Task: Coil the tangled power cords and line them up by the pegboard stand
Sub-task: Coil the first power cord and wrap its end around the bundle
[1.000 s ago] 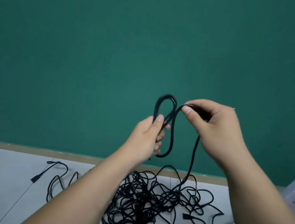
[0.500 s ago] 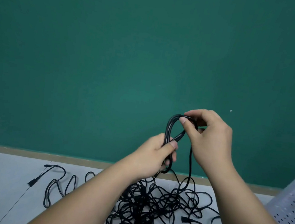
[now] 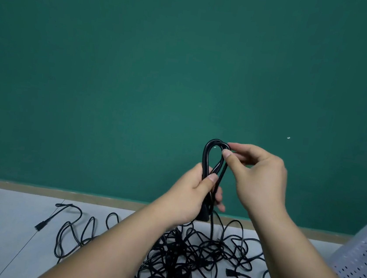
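Note:
A black power cord coil (image 3: 208,155) of a few narrow loops stands upright in front of the green wall. My left hand (image 3: 192,192) grips the lower part of the loops, thumb pressed across them. My right hand (image 3: 256,172) pinches the top bend of the coil between thumb and fingers. The cord's free length hangs from my left hand down into a tangled pile of black power cords (image 3: 189,260) on the pale floor. A grey perforated pegboard stand (image 3: 363,262) shows at the right edge, partly cut off.
A loose cord with a plug end (image 3: 41,227) trails left of the pile on the floor. Several plugs (image 3: 231,272) lie at the pile's right side. A tan baseboard (image 3: 57,192) runs along the foot of the green wall (image 3: 139,76).
My right hand has brought another loop over onto the coil in my left hand, so the loops now lie together. The view has tilted down, showing more floor and pegboard.

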The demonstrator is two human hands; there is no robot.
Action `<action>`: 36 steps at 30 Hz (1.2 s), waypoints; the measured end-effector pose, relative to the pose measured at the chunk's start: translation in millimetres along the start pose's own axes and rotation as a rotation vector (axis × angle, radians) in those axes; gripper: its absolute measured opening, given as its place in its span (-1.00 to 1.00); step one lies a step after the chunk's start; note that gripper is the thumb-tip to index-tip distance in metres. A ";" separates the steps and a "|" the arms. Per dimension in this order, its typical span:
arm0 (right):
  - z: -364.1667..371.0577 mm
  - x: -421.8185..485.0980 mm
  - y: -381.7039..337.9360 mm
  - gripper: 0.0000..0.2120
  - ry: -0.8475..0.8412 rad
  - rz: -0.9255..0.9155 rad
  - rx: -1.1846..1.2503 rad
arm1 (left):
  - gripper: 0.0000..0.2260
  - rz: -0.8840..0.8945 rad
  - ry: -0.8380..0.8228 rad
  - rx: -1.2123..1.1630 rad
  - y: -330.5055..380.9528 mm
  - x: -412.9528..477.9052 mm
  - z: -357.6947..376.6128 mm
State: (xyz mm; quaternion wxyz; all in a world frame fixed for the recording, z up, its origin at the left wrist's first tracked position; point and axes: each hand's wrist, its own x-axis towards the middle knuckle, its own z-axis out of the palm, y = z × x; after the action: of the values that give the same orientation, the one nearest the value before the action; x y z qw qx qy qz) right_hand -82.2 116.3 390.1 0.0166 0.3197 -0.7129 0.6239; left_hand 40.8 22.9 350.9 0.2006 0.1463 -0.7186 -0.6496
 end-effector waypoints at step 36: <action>-33.9 -11.5 -67.2 -0.81 -0.300 -0.541 -0.096 | -0.87 0.146 0.563 -0.306 43.6 0.9 -63.6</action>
State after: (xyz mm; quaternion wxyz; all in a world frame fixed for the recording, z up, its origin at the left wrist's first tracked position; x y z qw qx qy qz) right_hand -53.7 150.7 451.8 0.0917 0.5854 -0.6249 0.5084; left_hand 72.7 -28.3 399.0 0.4569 0.2363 -0.5375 -0.6682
